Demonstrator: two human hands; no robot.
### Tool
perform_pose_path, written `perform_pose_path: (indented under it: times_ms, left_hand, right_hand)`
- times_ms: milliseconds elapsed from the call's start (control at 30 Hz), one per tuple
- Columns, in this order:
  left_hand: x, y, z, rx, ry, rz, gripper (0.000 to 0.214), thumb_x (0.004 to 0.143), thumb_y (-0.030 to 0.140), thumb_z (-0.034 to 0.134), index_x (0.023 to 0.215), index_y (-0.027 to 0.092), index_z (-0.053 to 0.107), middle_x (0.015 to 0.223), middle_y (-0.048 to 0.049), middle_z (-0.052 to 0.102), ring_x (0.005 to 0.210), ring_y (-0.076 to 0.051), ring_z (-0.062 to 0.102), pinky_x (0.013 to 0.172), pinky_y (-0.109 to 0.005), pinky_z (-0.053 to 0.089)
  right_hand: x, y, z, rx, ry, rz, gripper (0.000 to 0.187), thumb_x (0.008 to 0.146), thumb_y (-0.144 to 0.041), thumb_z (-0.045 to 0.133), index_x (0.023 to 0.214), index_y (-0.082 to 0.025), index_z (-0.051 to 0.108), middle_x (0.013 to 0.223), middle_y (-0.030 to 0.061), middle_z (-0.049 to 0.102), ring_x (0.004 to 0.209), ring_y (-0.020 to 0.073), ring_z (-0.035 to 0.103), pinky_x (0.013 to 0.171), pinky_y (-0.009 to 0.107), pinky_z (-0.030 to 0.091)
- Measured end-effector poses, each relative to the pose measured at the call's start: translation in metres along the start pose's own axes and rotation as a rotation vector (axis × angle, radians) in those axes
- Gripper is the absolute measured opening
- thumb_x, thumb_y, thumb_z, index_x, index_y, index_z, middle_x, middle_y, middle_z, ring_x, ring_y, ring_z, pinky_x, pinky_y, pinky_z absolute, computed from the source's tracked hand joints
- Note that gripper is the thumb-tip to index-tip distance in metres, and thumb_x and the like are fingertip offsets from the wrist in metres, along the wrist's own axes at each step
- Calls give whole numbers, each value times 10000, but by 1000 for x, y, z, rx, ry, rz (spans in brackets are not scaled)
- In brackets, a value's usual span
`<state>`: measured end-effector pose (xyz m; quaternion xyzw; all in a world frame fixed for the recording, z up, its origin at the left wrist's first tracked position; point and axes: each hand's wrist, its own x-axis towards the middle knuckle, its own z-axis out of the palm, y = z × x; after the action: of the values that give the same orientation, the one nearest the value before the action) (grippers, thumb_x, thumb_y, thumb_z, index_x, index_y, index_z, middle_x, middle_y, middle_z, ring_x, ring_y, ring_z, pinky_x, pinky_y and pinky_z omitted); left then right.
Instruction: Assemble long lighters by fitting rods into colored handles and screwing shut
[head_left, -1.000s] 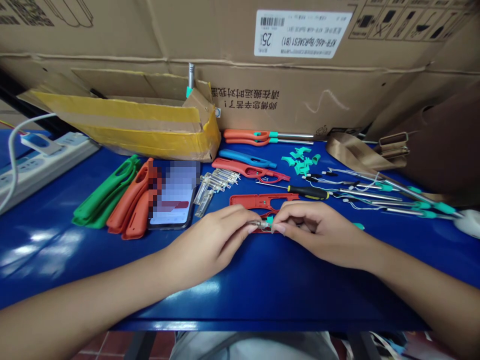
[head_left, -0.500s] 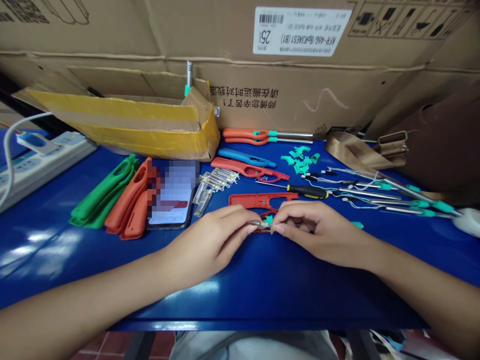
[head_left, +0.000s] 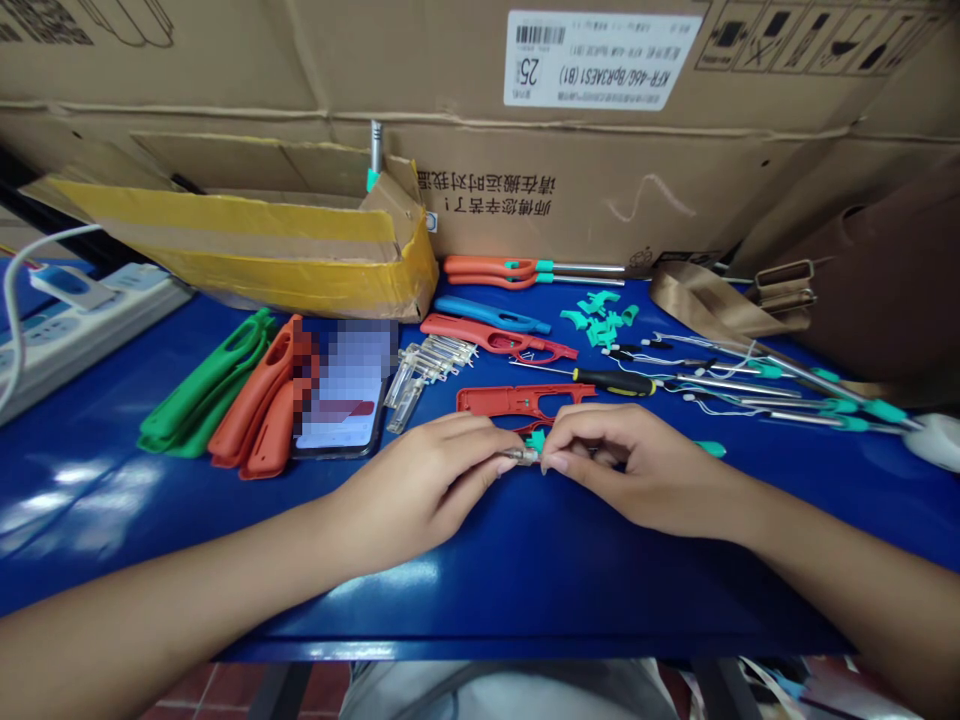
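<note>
My left hand (head_left: 442, 470) is closed, its thumb and fingertips pinching a small clear lighter fuel tank (head_left: 525, 455) with a metal valve end. My right hand (head_left: 637, 465) is closed too, its fingertips pressed together at the valve end; whatever small part they grip is hidden. Both hands meet just over the near edge of an open red lighter handle half (head_left: 495, 401), which lies on the table. A teal plastic piece (head_left: 535, 440) shows between the hands. Beyond my right hand lies a screwdriver (head_left: 619, 382) with a black and yellow grip.
Several clear tanks (head_left: 431, 365) lie beside a phone (head_left: 337, 420). Green handle shells (head_left: 202, 390) and orange ones (head_left: 262, 400) are left. Teal parts (head_left: 600, 320) and wired metal tubes (head_left: 739, 385) lie right. Behind stand a taped carton (head_left: 300, 260) and finished-looking lighters (head_left: 487, 270).
Both hands keep nearly the same place and grip. The clear tank between them has dipped slightly toward me, and the teal piece now shows behind it.
</note>
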<state>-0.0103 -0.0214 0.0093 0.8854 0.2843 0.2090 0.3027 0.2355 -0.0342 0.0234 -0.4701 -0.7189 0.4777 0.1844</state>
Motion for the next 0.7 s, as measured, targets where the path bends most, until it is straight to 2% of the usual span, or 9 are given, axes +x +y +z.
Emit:
perform_pose_path:
  times_ms: [300,533,700]
  left_hand:
    - [2,0,1,-9,-26,45,218,1068,201,484,1186,174,666,1079,-51,728,987,-186,635,898,-310,501]
    - [0,-2,2,22,-44,85,238,1071,201,478,1231,163,650,1049,-58,710,978,-187,621,890,-310,485]
    - [0,-1,2,17,-12,35,236,1068,194,477,1227,159,649,1120,-57,704,1044,-174,633,945,-289,483]
  right_hand:
    - [-1,3,0,-64,-6,-68,188,983,-252,584,827,-193,672,775,-27,555,634,89,461,552,228,366]
    - [0,4,0,-149,14,-216,193,983,-184,567,817,-184,667,753,-32,567,625,80,480,578,220,385]
    - [0,6,2,-183,66,-220,173,971,-171,566,848,-175,688,748,-20,594,606,84,494,551,215,397]
